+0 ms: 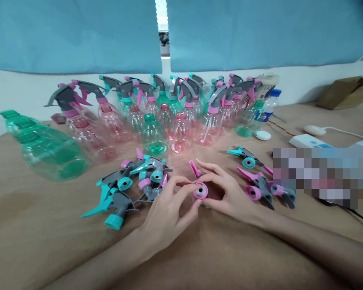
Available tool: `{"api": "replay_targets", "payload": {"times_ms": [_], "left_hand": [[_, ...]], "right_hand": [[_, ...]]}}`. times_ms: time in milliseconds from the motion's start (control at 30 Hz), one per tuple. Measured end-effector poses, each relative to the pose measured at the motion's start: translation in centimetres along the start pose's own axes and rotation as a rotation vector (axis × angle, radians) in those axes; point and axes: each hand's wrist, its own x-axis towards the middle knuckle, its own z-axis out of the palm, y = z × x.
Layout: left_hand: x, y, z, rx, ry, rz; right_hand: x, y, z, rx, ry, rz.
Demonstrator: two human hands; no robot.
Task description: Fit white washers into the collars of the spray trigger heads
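Note:
Between my two hands is a pink and grey trigger sprayer head (200,191), its round pink collar turned toward me. My left hand (172,207) pinches the collar from the left with thumb and fingers. From the right, my right hand (230,195) grips the same sprayer head, fingers closed round it. A pink trigger sticks up behind the collar. Left of my hands lies a pile of loose turquoise and pink sprayer heads (115,201). A few more loose sprayer heads (260,187) lie to the right of my right hand.
Behind stand rows of clear pink and green bottles, several with sprayers on; an uncapped green bottle (155,135) and a pink bottle (181,133) are in front. Green bottles (51,149) are at left. At right are a cardboard box (345,93), a white mouse (314,130) and cables.

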Motion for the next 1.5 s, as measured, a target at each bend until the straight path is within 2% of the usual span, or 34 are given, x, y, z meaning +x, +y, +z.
{"api": "replay_targets", "payload": {"times_ms": [567, 1133, 1500], "left_hand": [[0.13, 0.07, 0.23, 0.049, -0.012, 0.055], [0.08, 0.23, 0.08, -0.046, 0.038, 0.060], [-0.10, 0.11, 0.37, -0.063, -0.002, 0.017]], "right_hand": [[-0.19, 0.31, 0.07, 0.030, -0.021, 0.008], [-0.36, 0.01, 0.41, -0.044, -0.030, -0.134], [-0.46, -0.12, 0.55, -0.139, -0.012, -0.174]]}}
